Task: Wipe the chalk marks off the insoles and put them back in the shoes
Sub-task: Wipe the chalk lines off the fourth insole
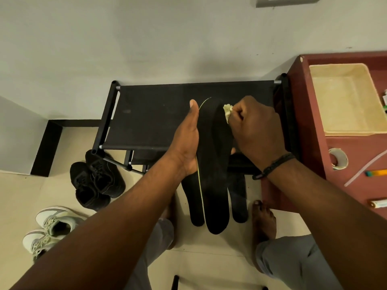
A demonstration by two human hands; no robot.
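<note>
A long black insole [212,164] with a thin yellow-green edge hangs in front of me, toe end up. My left hand [186,143] holds it from underneath, thumb along its left edge. My right hand [254,130] pinches a small pale yellow cloth [227,111] against the insole's upper right part. Two more black insoles [191,204] [238,197] show behind it, lower down; what bears them is hidden. A pair of black shoes [96,181] stands on the floor at the left, with a pair of white and grey sneakers [49,229] nearer me.
A black fabric shoe rack [150,114] stands against the wall behind the insole. A maroon table [310,126] at the right holds a cream tray [345,99], a tape roll [338,159] and pens. My bare feet [262,220] stand on the beige floor.
</note>
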